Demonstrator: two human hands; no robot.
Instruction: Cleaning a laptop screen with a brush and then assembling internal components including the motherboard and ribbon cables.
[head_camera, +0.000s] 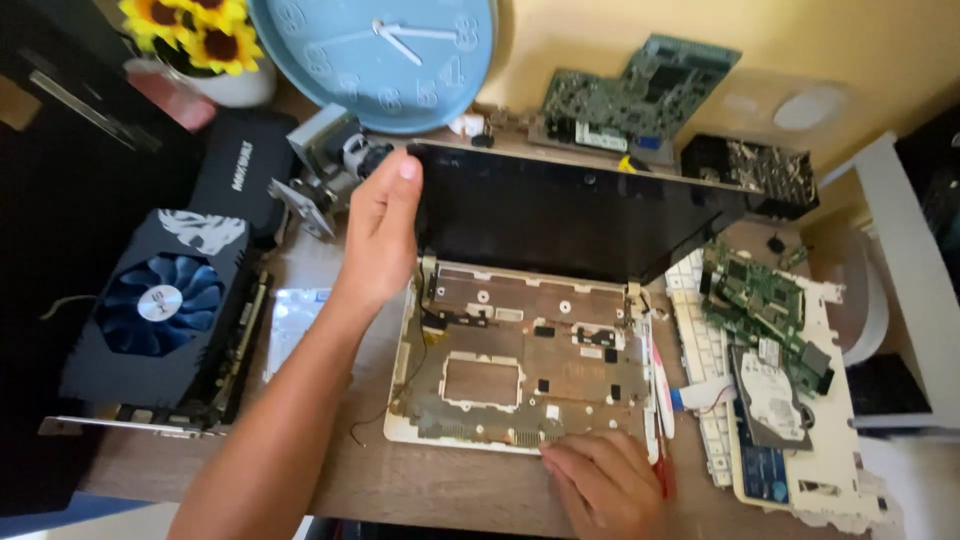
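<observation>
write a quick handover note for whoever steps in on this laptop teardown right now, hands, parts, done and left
Left hand: grips the left edge of the laptop screen, holding it raised.
Right hand: presses on the front edge of the laptop base.
Parts: base sits mid-table, its metal frame exposed. The removed keyboard, a green circuit board and a hard drive lie on a white cover to the right. A graphics card lies far left.
Done: keyboard, board and drive are out.
Left: screen is seemingly not yet off its hinges.
</observation>
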